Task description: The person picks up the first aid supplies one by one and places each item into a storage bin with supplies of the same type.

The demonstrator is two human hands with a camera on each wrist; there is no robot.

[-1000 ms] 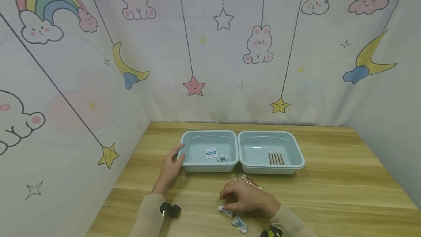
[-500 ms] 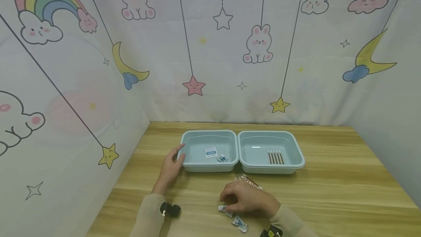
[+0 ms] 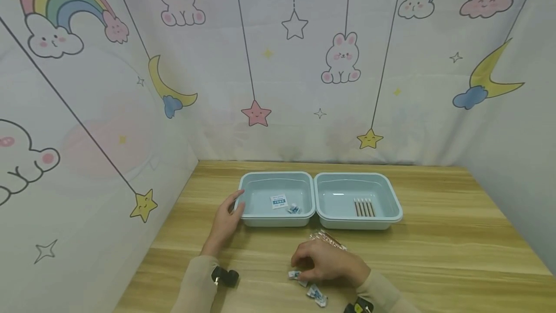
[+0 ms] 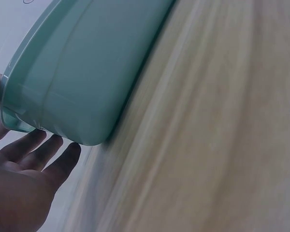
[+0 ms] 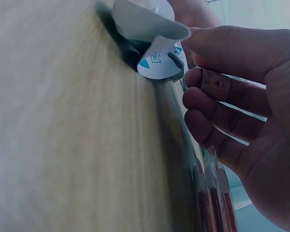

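My left hand rests against the left end of the left light-blue tray, its fingers meeting the outer end wall in the left wrist view. In front of the trays, my right hand pinches a crumpled white-and-blue paper packet low over the table. The right wrist view shows that packet curled open at the thumb tip, the other fingers loosely bent. A brown plaster circles one of them. Another crumpled packet lies just in front of this hand.
Inside the left tray lie a flat square sachet and a crumpled packet. Several brown-stemmed swabs stand side by side in the right tray. Clear-wrapped reddish-brown sticks lie behind my right hand. Printed curtains enclose the wooden table.
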